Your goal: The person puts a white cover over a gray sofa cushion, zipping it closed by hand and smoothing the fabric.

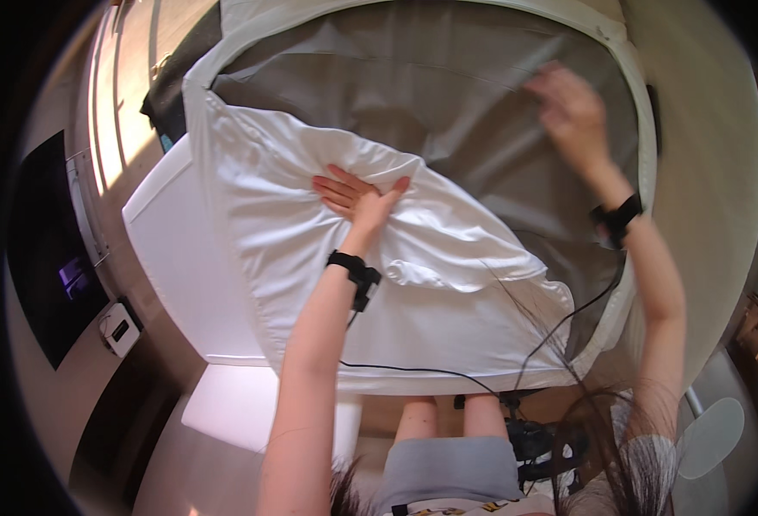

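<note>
My left hand (366,200) lies with its fingers spread on a wrinkled white cloth (288,238). The cloth spreads across the left and near part of a broad rounded piece, and a rolled fold sits in it below my hand. Farther out, a creased grey-brown sheet (379,84) shows, with a white fabric border (643,161) around it. My right hand (569,116), blurred, is over the far right part of that sheet. Its fingers look bent, and I cannot tell whether they touch the sheet or hold anything.
A black cable (430,369) runs across the near edge, and another (569,316) trails from my right wristband (618,219). On the left stand a white panel (179,258), a dark screen (56,251) and a small white device (121,329). A pale rounded surface (708,193) lies at right.
</note>
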